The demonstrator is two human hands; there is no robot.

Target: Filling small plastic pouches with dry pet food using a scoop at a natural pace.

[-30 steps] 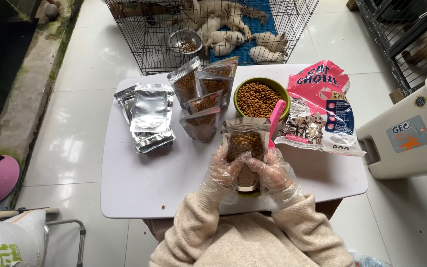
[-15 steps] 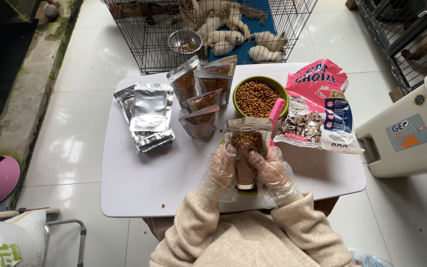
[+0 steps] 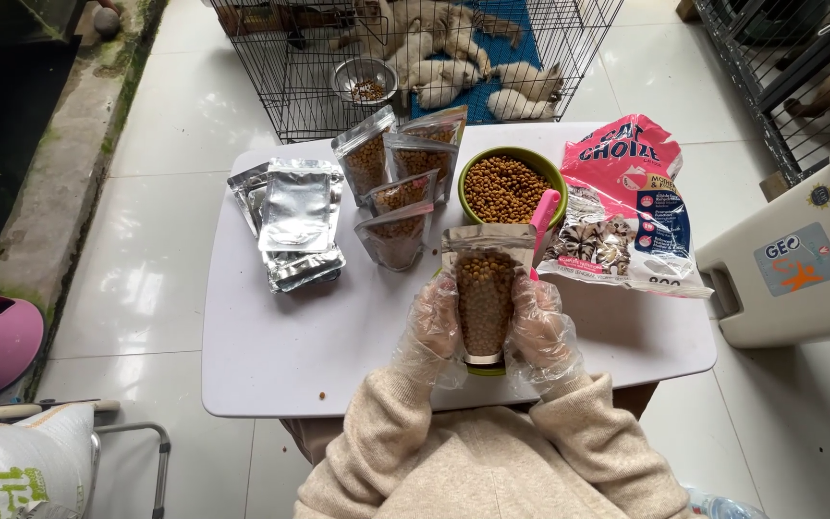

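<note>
Both our gloved hands clasp one filled pouch: our left hand (image 3: 431, 327) grips its left edge and our right hand (image 3: 538, 327) its right edge, holding the kibble pouch (image 3: 485, 293) upright over the near edge of the white table (image 3: 271, 356), just in front of the green bowl. Compared with a second ago, we have drawn the pouch a little nearer to ourselves and our fingers sit lower on its sides; its silver top strip stands clear above them, so we judge the pouch filled and being settled, though we cannot tell whether its top is sealed.

Beyond the table's far edge stands a wire cage (image 3: 415, 58) with cats lying on a blue mat and a metal dish inside. A beige plastic carrier (image 3: 799, 250) stands off the right edge. On the table, the pink cat-food bag (image 3: 626, 207) lies at the far right corner; the green bowl of kibble (image 3: 509, 187) sits mid-far with a pink scoop (image 3: 542, 216) leaning on its rim; four filled pouches (image 3: 398, 187) cluster left of it, and empty silver pouches (image 3: 295, 221) are stacked toward the left edge. A stray kibble (image 3: 320, 394) lies near the near-left corner.
</note>
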